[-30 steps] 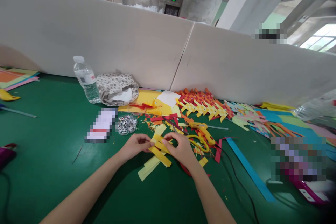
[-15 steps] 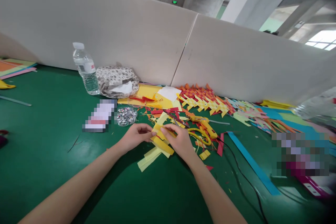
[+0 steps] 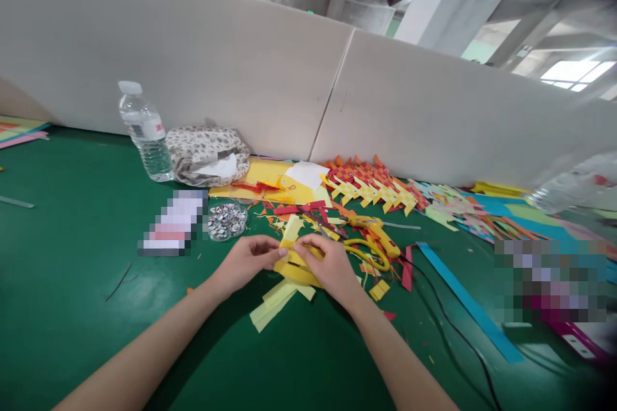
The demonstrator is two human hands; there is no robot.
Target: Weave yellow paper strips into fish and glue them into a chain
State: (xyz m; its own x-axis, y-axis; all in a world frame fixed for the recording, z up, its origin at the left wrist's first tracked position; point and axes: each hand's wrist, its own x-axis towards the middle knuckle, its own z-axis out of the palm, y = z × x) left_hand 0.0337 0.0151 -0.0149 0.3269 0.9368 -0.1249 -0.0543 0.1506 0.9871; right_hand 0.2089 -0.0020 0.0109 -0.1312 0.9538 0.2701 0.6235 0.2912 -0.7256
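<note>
Between my two hands is a piece of yellow paper strips (image 3: 299,271), folded or laid over one another. My left hand (image 3: 251,261) pinches its left side with thumb and fingers. From the right, my right hand (image 3: 328,264) grips the same paper, thumb on top. Pale yellow strips (image 3: 272,305) lie on the table just below, and another pale strip (image 3: 292,229) sticks up above my fingers. Scissors with yellow handles (image 3: 373,255) rest right of my right hand, partly over paper scraps. A yellow glue gun (image 3: 380,234) lies behind them.
A clear dish of small googly eyes (image 3: 227,221), a blurred-out phone (image 3: 176,221), a water bottle (image 3: 147,135) and a patterned cloth bag (image 3: 207,154) stand to the left. Woven paper fish (image 3: 371,183) lie by the partition. A black cord (image 3: 448,318) and a blue strip (image 3: 467,302) run right.
The yellow paper has turned a little in my hands, and its strips now lie closer together. The view has shifted slightly.
</note>
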